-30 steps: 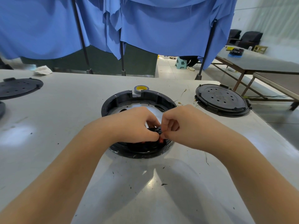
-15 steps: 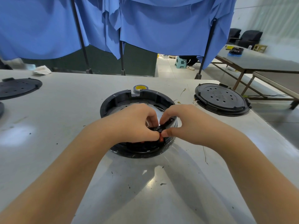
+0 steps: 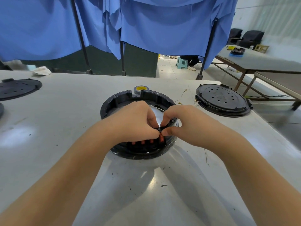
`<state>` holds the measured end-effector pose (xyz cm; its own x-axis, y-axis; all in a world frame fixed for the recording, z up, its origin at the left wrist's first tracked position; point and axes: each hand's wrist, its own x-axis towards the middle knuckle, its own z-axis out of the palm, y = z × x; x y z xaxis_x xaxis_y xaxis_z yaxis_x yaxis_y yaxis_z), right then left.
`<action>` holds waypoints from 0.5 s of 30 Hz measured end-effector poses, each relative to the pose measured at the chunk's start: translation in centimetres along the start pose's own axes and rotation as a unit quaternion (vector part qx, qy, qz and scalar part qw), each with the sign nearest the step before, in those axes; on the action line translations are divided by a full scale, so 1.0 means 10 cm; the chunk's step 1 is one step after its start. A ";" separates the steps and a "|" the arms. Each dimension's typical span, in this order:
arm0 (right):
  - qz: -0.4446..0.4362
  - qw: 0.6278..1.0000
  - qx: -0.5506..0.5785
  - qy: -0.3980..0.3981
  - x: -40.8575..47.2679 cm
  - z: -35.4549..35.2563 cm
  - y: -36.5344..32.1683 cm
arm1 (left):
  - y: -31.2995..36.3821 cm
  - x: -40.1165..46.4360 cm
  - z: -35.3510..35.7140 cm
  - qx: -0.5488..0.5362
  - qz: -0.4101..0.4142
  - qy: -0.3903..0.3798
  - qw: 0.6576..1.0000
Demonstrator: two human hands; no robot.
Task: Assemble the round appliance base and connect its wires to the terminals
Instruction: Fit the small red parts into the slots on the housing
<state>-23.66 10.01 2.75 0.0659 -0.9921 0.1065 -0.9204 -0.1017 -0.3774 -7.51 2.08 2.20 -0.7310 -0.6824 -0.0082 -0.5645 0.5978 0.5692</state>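
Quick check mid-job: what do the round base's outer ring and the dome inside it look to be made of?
Outer ring: looks like black moulded plastic, matt, with ribs and screw bosses along the inner wall. Dome: likely polished or plated metal, since it mirrors the light brightly; mostly hidden by both hands, so unsure.

Blue cloth (image 3: 146, 25) hangs from dark poles (image 3: 80, 36) across the top of the frame, a dark green panel (image 3: 104, 62) below it. At upper right stand a long grey table (image 3: 267, 62), black chairs (image 3: 250, 38), and a pale stool (image 3: 181, 62) on the tiled floor (image 3: 169, 70).
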 end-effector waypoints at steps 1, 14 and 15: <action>0.000 1.000 -0.001 0.001 0.00 0.00 0.00 | 0.00 0.00 0.00 -0.001 -0.003 0.000 1.000; 0.016 0.999 -0.007 -0.041 -0.04 -0.02 0.01 | -0.01 0.01 0.11 0.071 -0.005 -0.043 0.997; 0.014 0.999 -0.014 -0.041 -0.03 -0.01 0.00 | -0.02 0.01 0.13 0.075 -0.005 -0.048 0.996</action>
<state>-23.72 10.36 2.77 0.0702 -0.9973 0.0210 -0.9328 -0.0731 -0.3530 -7.97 2.47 1.05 -0.7541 -0.6496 -0.0967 -0.6181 0.6522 0.4387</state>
